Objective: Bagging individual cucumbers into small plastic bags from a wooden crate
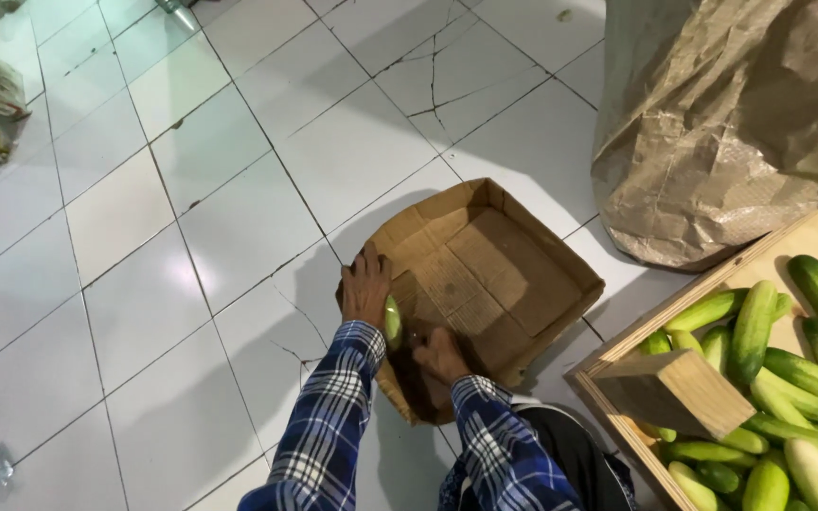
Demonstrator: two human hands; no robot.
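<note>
White tile floor [144, 284]; cucumber [393, 322] seemingly inside left hand [365, 287], over cardboard box [513, 255].

A pale green cucumber [393, 322] is standing nearly upright at the near-left wall of a shallow brown cardboard box [523, 248] — the box is lying open on the tiled floor.
</note>
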